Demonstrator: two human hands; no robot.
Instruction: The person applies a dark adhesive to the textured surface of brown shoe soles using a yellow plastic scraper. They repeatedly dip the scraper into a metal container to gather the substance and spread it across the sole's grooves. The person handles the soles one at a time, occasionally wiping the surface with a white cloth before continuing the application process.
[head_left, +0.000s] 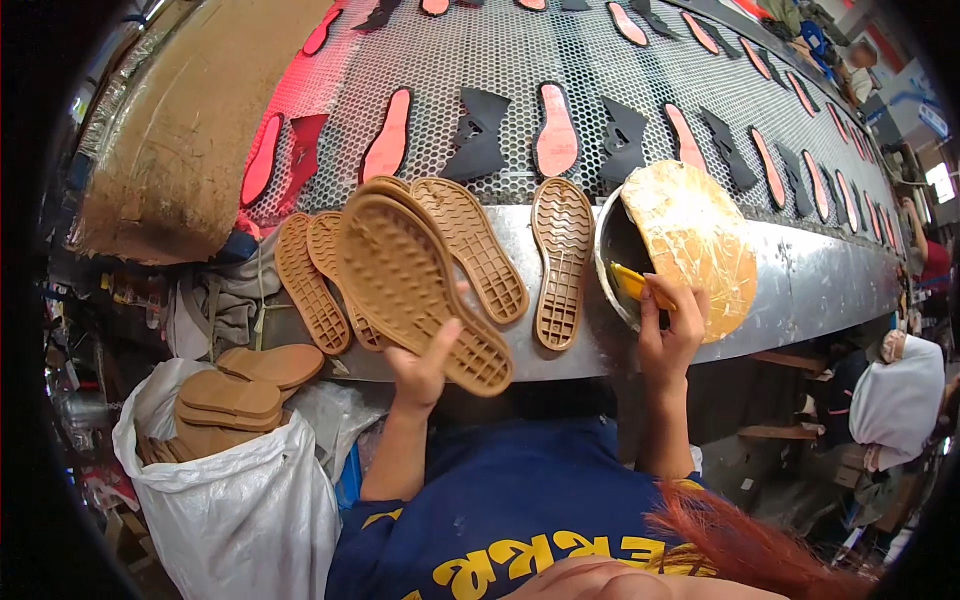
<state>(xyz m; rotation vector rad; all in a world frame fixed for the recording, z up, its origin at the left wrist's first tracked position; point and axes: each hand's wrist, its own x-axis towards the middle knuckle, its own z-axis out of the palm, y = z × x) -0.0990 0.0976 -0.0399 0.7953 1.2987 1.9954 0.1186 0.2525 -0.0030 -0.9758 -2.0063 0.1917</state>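
My left hand [424, 368] is closed around the heel part of a tan shoe sole [400, 265], its studded inner side turned up. Another sole shows partly behind it. In my right hand [672, 325] is a yellow-handled tool [632, 282], its far end inside a round metal pot [604, 262]; that end is not clear to see. A glue-streaked round board [695, 245] covers much of the pot. Between my hands lie a sole [562, 262] and, farther left, another sole [475, 245] on the metal ledge. More soles [310, 285] rest left of the held one.
Beyond the metal ledge [790, 290], a perforated conveyor [440, 45] carries pink-topped insoles [556, 135] and black upper pieces [478, 135]. A white sack [250, 500] of soles stands at lower left. A large worn brown panel [180, 130] borders the conveyor's left. People are at far right.
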